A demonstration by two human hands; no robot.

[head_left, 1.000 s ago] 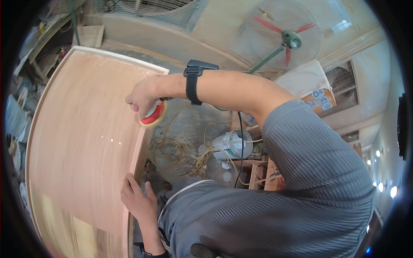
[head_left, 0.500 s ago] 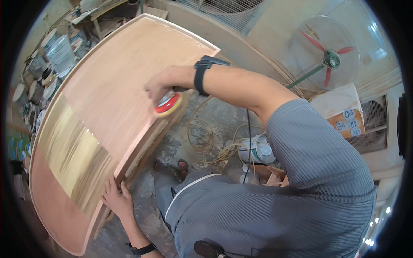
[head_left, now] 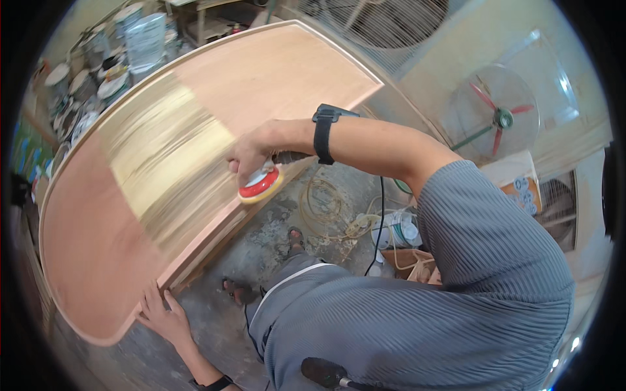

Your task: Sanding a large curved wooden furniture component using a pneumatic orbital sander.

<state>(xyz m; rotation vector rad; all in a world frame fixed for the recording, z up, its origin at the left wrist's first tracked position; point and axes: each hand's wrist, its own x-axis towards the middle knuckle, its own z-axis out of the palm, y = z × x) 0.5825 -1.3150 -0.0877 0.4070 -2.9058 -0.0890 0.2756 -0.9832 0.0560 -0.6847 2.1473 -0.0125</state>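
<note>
A broad curved wooden panel with a raised pale rim fills the left half. Its reddish faces flank a yellowish, dark-streaked band. My right hand is closed around the top of a round sander with a red body and yellow pad edge. The sander sits tilted at the panel's near edge, beside the band's right end; whether its pad touches the wood I cannot tell. Further left, my left hand lies on the near rim with its fingers spread, holding nothing.
Beneath the panel's near side, coiled hose lies on the stained floor. White tubs and an open carton stand by my body. Paint buckets crowd the far left. A fan with red blades stands at the right.
The view has shifted. Along the panel's near edge, my right hand with the sander has moved left, from the plain reddish face to the streaked band. My left hand has slid further left too.
</note>
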